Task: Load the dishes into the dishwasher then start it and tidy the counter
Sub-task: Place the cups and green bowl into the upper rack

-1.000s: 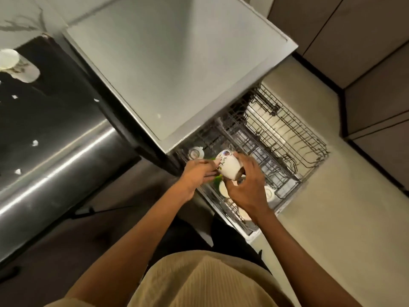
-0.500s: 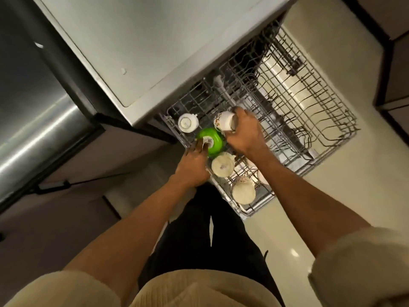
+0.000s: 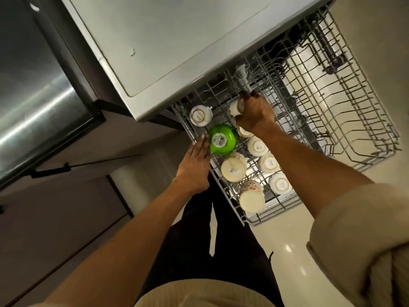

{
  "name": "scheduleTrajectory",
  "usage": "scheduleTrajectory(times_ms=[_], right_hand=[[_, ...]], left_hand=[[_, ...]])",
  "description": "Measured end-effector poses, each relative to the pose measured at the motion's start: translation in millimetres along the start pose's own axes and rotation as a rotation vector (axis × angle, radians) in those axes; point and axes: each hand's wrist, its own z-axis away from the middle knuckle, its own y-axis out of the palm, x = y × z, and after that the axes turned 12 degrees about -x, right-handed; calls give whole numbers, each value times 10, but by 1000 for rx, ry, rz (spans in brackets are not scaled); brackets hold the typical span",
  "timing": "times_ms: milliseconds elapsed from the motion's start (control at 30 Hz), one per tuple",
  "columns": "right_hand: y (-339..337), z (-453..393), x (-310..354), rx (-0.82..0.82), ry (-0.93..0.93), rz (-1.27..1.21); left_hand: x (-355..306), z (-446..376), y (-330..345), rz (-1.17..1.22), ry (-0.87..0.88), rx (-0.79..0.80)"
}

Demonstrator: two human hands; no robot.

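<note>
Right hand (image 3: 254,114): gripping cup (image 3: 235,108), tilted, mouth leftward, over rack (image 3: 376,138) rear | left hand (image 3: 195,160): open, flat beside green bowl (image 3: 222,139) | right nearer my slot.

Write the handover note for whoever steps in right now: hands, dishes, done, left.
Right hand: closed on a patterned cup, setting it into the pulled-out upper rack.
Left hand: open, flat by the rack's near-left edge, beside the green bowl; whether it touches the bowl is unclear.
Loaded: green bowl and about seven pale cups and bowls, upside down, all at the rack's left end.
Left: release the cup, load any remaining dishes, push the rack in, close the door, start the machine, tidy the counter. The counter is out of view.
</note>
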Motion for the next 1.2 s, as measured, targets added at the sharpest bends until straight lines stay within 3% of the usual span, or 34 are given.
scheduleTrajectory(times_ms=[433,1200], right_hand=[[272,-146,31,15,-62,182],[268,-160,68,-30,-18,52]], left_hand=[[-52,16,-27,89,-61,-31],[-64,31,-54,91,-74,-23]])
